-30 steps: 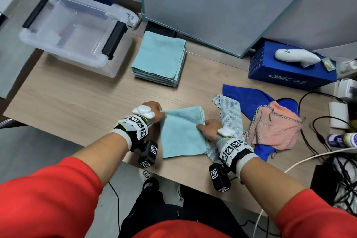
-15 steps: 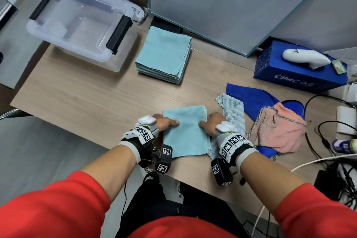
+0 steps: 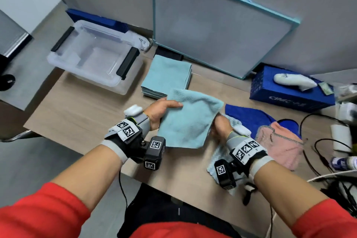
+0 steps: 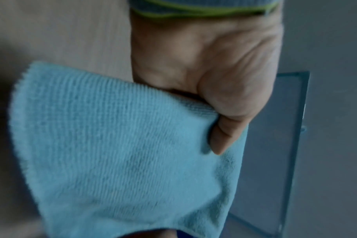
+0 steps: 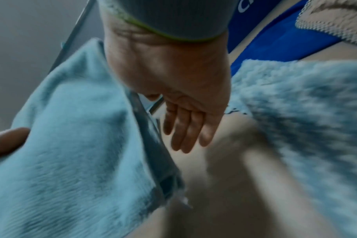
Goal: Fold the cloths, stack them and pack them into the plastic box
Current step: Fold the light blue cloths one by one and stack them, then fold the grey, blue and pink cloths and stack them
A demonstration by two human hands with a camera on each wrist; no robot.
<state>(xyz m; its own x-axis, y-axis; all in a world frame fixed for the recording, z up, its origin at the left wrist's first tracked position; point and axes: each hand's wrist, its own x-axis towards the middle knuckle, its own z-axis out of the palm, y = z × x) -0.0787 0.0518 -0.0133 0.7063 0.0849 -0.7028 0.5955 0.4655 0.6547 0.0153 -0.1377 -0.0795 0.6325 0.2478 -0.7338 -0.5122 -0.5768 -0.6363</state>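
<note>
A folded light blue cloth (image 3: pixel 189 121) hangs tilted above the wooden table. My left hand (image 3: pixel 160 111) grips its left edge, thumb on top and fingers under it, as the left wrist view shows the cloth (image 4: pixel 122 153) pinched under the thumb. My right hand (image 3: pixel 221 124) is at the cloth's right edge; the right wrist view shows its fingers (image 5: pixel 183 128) straight and beside the cloth (image 5: pixel 71 145), not round it. A stack of folded light blue cloths (image 3: pixel 168 75) lies just beyond. The clear plastic box (image 3: pixel 100 81) stands open at the back left, with nothing in it.
Under my right wrist lies a pale blue textured cloth (image 3: pixel 218 152). To its right are a dark blue cloth (image 3: pixel 249 114) and a pink cloth (image 3: pixel 280 145). A blue carton (image 3: pixel 289 94), a framed panel (image 3: pixel 218 31) and tangled cables (image 3: pixel 328 160) fill the back and right.
The folded light blue cloth lay flat on the table under both hands; now it is lifted off the table and has moved away from me, towards the stack.
</note>
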